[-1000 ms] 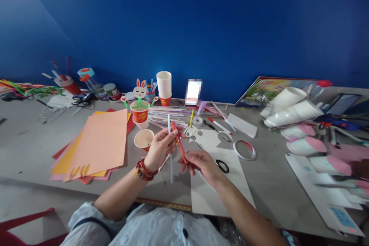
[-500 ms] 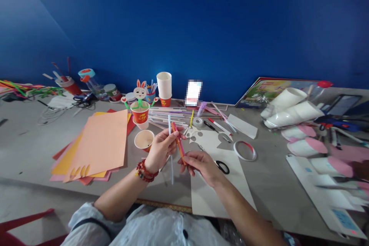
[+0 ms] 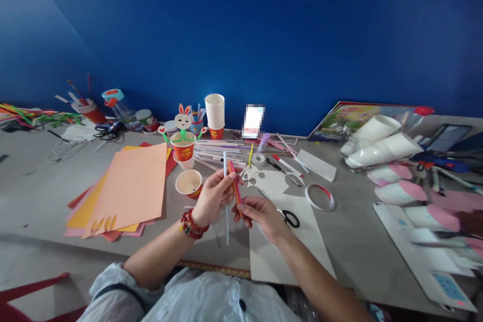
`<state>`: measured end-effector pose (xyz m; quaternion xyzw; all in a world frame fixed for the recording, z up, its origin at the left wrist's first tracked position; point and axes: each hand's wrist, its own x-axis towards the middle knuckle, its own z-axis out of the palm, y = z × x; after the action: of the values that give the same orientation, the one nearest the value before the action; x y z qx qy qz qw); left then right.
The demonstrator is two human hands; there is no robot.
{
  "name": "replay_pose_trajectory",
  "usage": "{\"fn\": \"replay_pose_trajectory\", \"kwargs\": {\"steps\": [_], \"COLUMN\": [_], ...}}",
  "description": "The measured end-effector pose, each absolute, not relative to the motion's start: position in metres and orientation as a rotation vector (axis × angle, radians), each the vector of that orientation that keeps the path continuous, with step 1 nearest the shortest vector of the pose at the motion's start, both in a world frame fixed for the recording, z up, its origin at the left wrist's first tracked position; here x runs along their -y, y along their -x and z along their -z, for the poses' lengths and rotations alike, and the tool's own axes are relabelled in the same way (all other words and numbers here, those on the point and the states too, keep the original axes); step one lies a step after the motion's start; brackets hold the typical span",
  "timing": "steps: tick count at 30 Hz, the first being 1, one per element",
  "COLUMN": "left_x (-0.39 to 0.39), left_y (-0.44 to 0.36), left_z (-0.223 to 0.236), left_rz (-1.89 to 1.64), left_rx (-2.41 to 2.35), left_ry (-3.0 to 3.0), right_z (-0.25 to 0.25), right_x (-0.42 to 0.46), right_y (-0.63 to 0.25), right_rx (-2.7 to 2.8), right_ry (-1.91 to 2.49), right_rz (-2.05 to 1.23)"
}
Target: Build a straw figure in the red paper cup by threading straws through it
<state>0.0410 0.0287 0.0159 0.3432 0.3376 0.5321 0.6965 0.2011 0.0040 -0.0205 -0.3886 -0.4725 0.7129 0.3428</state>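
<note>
My left hand (image 3: 213, 192) is closed on a long pale blue straw (image 3: 227, 229), which stands nearly upright. Its fingertips also grip the upper part of an orange straw and a pink straw (image 3: 236, 187), lying side by side. At the lower end of these two, my right hand (image 3: 258, 213) pinches them between thumb and fingers. To the left of my left hand stands an open paper cup (image 3: 188, 183). Black-handled scissors (image 3: 292, 219) lie on a white sheet (image 3: 290, 251) beside my right hand, partly hidden by it.
Left lies a stack of coloured paper (image 3: 132, 186); behind it stands a cup with a paper rabbit (image 3: 183, 122). Loose straws (image 3: 219, 148), a tape roll (image 3: 320, 197) and markers (image 3: 289, 166) lie around. Bagged cups (image 3: 385, 151) are at right, a blue wall (image 3: 241, 35) behind.
Both hands have shifted slightly, the left one to the right, and the straws stand a little more upright. The grip on them looks the same.
</note>
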Motion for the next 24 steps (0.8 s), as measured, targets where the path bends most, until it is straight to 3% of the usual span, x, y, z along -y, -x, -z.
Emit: {"fn": "replay_pose_trajectory", "kwargs": {"steps": [12,24], "left_x": [-0.012,-0.006], "left_y": [-0.051,-0.059], "left_z": [-0.009,-0.003], "left_rz": [-1.143,-1.218], "left_rx": [-0.741,-0.891], "left_ry": [-0.723,-0.795], "right_z": [0.017,0.029], "right_x": [0.001,0.002], "right_y": [-0.195,-0.188], "right_rx": [1.137,1.247], "right_ry": [0.944,0.968], "right_rz": [-1.948,-1.759]}}
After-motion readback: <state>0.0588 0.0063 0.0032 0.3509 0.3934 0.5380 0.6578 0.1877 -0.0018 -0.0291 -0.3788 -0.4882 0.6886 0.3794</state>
